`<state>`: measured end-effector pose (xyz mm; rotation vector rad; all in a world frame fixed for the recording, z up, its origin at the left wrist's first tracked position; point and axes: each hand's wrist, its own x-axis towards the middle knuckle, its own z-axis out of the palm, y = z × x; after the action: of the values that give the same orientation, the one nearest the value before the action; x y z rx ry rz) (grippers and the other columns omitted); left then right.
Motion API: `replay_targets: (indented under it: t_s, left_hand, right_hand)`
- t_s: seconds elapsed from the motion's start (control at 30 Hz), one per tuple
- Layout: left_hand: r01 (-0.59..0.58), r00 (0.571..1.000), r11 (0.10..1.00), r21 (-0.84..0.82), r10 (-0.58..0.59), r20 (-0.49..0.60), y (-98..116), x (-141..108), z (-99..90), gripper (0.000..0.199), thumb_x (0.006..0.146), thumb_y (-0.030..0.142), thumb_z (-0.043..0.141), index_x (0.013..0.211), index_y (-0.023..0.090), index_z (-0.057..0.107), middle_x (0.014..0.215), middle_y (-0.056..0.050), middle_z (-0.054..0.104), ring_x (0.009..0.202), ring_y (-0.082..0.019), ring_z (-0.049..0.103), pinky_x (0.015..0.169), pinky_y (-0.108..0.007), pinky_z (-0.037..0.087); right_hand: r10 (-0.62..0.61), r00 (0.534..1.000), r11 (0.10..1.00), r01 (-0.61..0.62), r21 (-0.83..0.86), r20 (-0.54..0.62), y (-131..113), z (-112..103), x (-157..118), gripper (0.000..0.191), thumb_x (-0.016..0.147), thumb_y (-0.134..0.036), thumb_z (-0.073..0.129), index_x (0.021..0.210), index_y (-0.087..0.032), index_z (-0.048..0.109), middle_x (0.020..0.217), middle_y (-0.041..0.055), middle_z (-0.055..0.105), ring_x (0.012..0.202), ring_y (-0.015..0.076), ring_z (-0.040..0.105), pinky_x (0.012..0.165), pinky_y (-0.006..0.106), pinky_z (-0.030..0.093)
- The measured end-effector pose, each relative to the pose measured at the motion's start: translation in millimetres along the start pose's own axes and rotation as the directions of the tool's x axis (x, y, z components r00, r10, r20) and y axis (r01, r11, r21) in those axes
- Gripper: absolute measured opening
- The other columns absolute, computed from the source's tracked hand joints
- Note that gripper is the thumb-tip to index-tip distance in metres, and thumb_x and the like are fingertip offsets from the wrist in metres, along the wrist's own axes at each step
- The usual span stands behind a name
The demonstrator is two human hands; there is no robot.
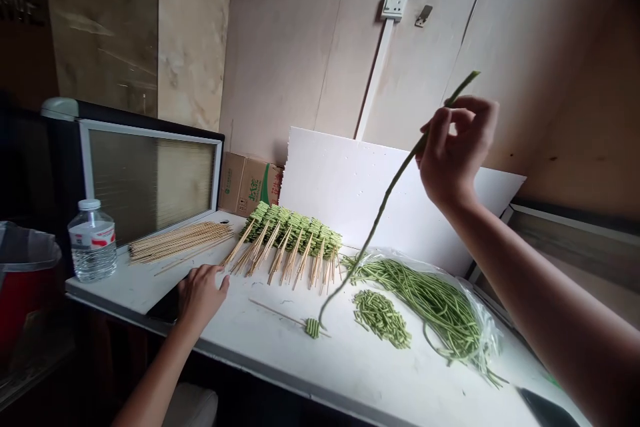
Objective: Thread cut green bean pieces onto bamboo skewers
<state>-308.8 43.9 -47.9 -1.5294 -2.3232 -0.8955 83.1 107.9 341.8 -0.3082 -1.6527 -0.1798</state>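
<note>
My right hand [457, 143] is raised at the right, its fingers closed round a long green bean [383, 207] near the top end. The bean hangs down to the white table [280, 360], its lower end beside a skewer [280, 312] that bears a small block of cut bean pieces [312, 327]. My left hand [203, 293] rests over the table's left part, fingers bent and thumb apart, near the finished skewers [295, 240]; nothing shows in it. A pile of cut pieces [383, 320] lies right of the small block. Behind it, long beans [425, 300] spread over a clear plastic bag.
Bare bamboo skewers [180, 242] lie at the table's left, near a water bottle [93, 240]. A cardboard box [247, 180] and a white board [370, 187] stand behind. A red bin [23, 300] is at the far left. A dark flat object [547, 408] lies at the lower right.
</note>
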Motion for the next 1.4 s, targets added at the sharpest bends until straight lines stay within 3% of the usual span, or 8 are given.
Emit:
replay_targets:
  t_s: [0.1,0.27,0.53,0.8,1.0,1.17,1.3,1.4]
  left_hand:
    - [0.142,0.99,0.985,0.097,-0.139,-0.031,-31,4,-5.0,0.048,0.09,0.044,0.055,0.127,0.016,0.065,0.133,-0.02,0.06,0.123,-0.039,0.05,0.098,-0.053,0.038]
    - [0.2,0.972,0.976,0.087,-0.209,0.11,-68,2,4.0,0.057,0.085,0.053,0.057,0.128,0.018,0.067,0.131,-0.02,0.062,0.123,-0.043,0.052,0.099,-0.057,0.04]
    - [0.209,0.973,0.972,0.11,-0.218,0.078,-71,8,15.3,0.053,0.079,0.048,0.063,0.121,0.018,0.072,0.119,-0.017,0.073,0.123,-0.038,0.057,0.1,-0.045,0.046]
    - [0.365,0.928,0.925,-0.106,-0.352,0.127,-98,20,2.5,0.066,0.085,0.061,0.054,0.134,0.016,0.059,0.119,-0.017,0.075,0.117,-0.04,0.065,0.095,-0.049,0.051]
    - [0.43,0.887,0.893,-0.129,-0.392,0.244,-132,27,-4.9,0.047,0.073,0.036,0.064,0.119,0.026,0.07,0.117,-0.008,0.078,0.116,-0.038,0.067,0.1,-0.048,0.05]
    - [0.441,0.879,0.892,-0.098,-0.408,0.247,-128,28,0.8,0.049,0.074,0.04,0.065,0.121,0.028,0.071,0.125,-0.009,0.075,0.124,-0.042,0.061,0.109,-0.06,0.04]
    - [0.5,0.856,0.862,-0.08,-0.478,0.197,-117,29,-1.6,0.065,0.089,0.069,0.043,0.121,0.021,0.072,0.129,-0.019,0.071,0.127,-0.048,0.057,0.109,-0.065,0.037]
    - [0.549,0.825,0.831,-0.097,-0.519,0.223,-114,32,-8.5,0.083,0.096,0.069,0.015,0.121,0.015,0.072,0.127,-0.024,0.07,0.125,-0.05,0.059,0.105,-0.067,0.04]
  right_hand:
    - [-0.066,0.978,0.998,0.066,-0.008,-0.198,-14,-4,-3,0.027,0.104,-0.051,0.055,0.112,-0.027,0.046,0.086,-0.0007,0.061,0.046,0.0067,0.045,0.042,0.026,0.039]
    - [-0.08,0.971,0.996,0.087,0.019,-0.227,-40,-11,-11,0.023,0.104,-0.045,0.057,0.109,-0.025,0.049,0.082,-0.0027,0.063,0.039,0.0042,0.044,0.042,0.024,0.039]
    - [-0.153,0.947,0.978,0.186,0.097,-0.282,-76,-30,-32,0.017,0.1,-0.033,0.061,0.101,-0.021,0.049,0.071,-0.0068,0.062,0.035,0.0038,0.041,0.035,0.017,0.029]
    - [-0.073,0.941,0.997,0.078,0.002,-0.329,-119,-60,-86,0.025,0.095,-0.039,0.068,0.106,-0.02,0.057,0.067,-0.0024,0.063,0.037,0.0084,0.046,0.03,0.02,0.031]
    - [0.013,0.924,0.997,0.016,0.072,-0.381,-118,-65,-109,0.024,0.091,-0.037,0.071,0.105,-0.021,0.061,0.066,-0.0023,0.064,0.037,0.0106,0.047,0.026,0.023,0.031]
    - [0.08,0.91,0.984,-0.006,0.18,-0.406,-113,-54,-114,0.016,0.091,-0.03,0.067,0.102,-0.021,0.061,0.066,-0.0036,0.063,0.037,0.0112,0.045,0.022,0.024,0.028]
    - [0.15,0.913,0.972,-0.067,0.223,-0.379,-119,-45,-121,0.019,0.091,-0.028,0.068,0.106,-0.021,0.06,0.067,-0.0035,0.063,0.038,0.0111,0.047,0.024,0.024,0.031]
    - [0.214,0.913,0.964,-0.14,0.226,-0.347,-125,-43,-126,0.023,0.09,-0.031,0.071,0.105,-0.021,0.058,0.067,-0.0036,0.064,0.037,0.0102,0.049,0.027,0.022,0.035]
